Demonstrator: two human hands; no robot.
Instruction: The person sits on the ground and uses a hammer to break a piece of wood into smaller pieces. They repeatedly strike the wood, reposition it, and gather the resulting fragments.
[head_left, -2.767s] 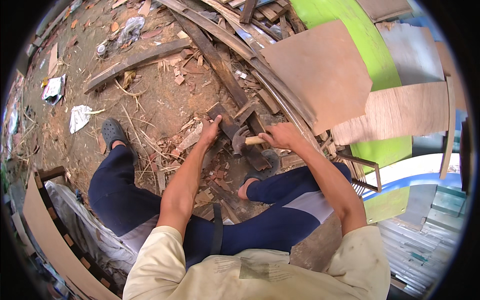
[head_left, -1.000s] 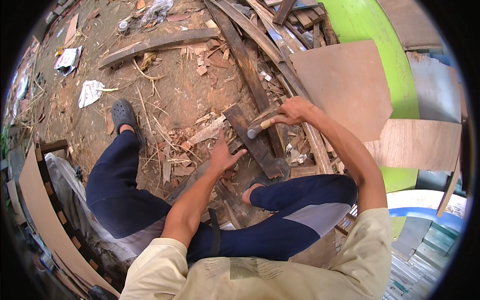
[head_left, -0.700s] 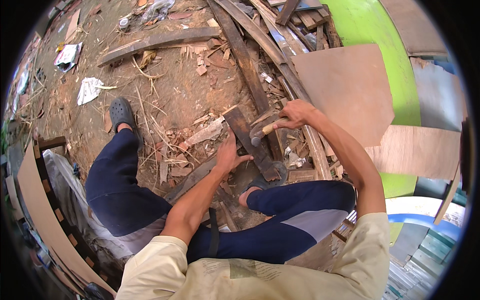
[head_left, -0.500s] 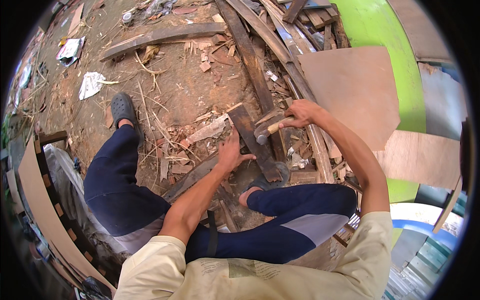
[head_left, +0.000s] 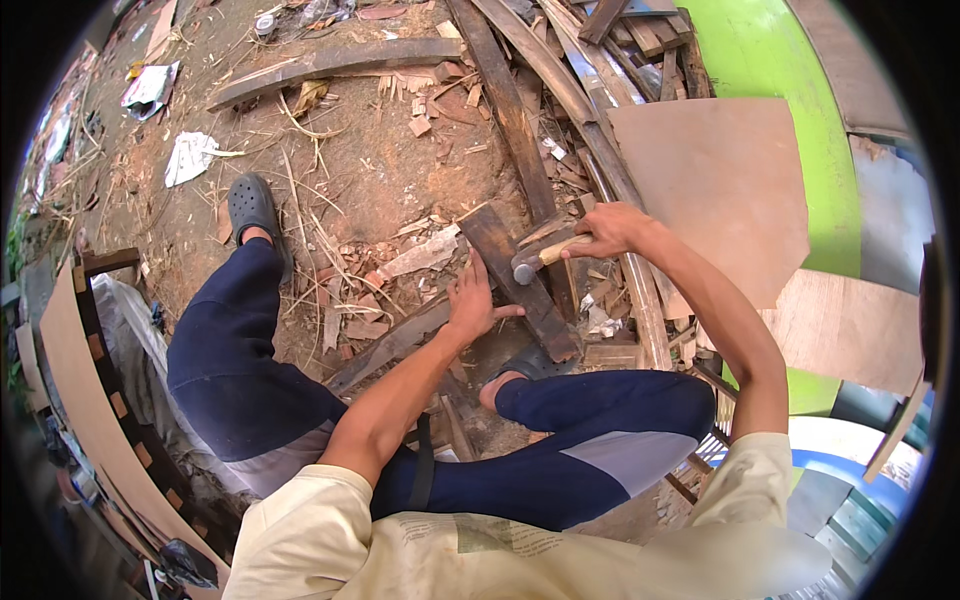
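A hammer (head_left: 562,249) with a light wooden handle is gripped in my right hand (head_left: 612,230), its fingers closed round the handle. The metal hammer head (head_left: 524,272) is over the middle of a dark, worn wooden plank (head_left: 543,322); whether it touches the wood I cannot tell. This plank slants across other timber near my right foot. My left hand (head_left: 470,303) lies along the plank's left edge, fingers stretched out and thumb spread towards the wood. Its fingertips are close against that edge.
Long old beams (head_left: 510,130) run away from me, beside a heap of timber. A brown sheet (head_left: 710,200) rests at the right on a green panel (head_left: 750,60). Wood chips (head_left: 365,325) and straw litter the dirt. My left shoe (head_left: 252,208) stands further left.
The whole view has shifted slightly. Both hands, the hammer and the plank keep nearly the same places relative to each other.
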